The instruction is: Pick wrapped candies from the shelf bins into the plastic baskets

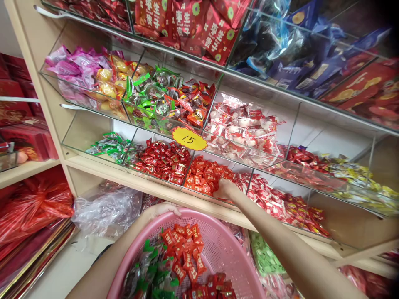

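Observation:
My left hand (162, 210) grips the far rim of a pink plastic basket (238, 249), its fingers bent over the edge. Inside the basket lie orange-red wrapped candies (185, 249), green-and-clear wrapped candies (151, 265) at the left and dark red wrapped candies (213, 286) near the bottom. My right hand (226, 189) reaches into a lower shelf compartment, down among orange-red wrapped candies (202, 174) like those in the basket. Its fingers are mostly hidden, so what they hold does not show.
Clear dividers and front panels (249, 182) split the shelves into compartments of candies. A yellow tag (189, 138) marked 15 hangs above the reached compartment. Dark red candies (165, 162) lie to its left. Below the shelf are clear plastic bags (107, 209) and a red bag (37, 203).

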`<state>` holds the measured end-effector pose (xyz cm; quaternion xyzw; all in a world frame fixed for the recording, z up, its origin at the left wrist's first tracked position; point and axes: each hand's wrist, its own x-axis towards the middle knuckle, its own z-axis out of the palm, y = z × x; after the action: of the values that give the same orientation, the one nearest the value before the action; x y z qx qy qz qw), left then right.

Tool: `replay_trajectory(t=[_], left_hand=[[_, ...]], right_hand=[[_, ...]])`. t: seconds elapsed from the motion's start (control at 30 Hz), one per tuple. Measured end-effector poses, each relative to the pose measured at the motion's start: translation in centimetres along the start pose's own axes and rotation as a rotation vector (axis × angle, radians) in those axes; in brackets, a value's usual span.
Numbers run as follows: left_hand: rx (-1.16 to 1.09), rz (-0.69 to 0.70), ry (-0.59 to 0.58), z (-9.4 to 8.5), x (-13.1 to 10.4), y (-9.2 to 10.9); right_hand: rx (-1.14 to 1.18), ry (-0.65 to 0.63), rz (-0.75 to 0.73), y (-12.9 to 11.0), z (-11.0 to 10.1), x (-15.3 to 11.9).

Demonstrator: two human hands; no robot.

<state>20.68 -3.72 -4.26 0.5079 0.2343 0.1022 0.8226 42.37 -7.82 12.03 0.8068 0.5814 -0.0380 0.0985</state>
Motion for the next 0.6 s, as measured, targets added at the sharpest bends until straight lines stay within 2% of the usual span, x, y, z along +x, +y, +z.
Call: replay_trajectory(t=[0.13,0.4,0.5,0.6], left_hand=[[0.0,-0.019,0.008,-0.2,0.1,-0.2],[-0.06,-0.006,-0.024,1.0,-0.4,0.6],[-0.085,-0.049,-0.022,1.1,-0.4,0.8],[-0.096,-0.061,-0.015,0.9,-0.3,0.6]], right_hand=[[-0.007,0.005,0.006,0.1,0.3,-0.1],[0.055,0.006,-0.009,0.2,0.7,-0.4],[0.145,0.017,-0.017,0.9,-0.1,-0.8],[0.244,0.053,-0.031,2.1,-1.8,-1.9]])
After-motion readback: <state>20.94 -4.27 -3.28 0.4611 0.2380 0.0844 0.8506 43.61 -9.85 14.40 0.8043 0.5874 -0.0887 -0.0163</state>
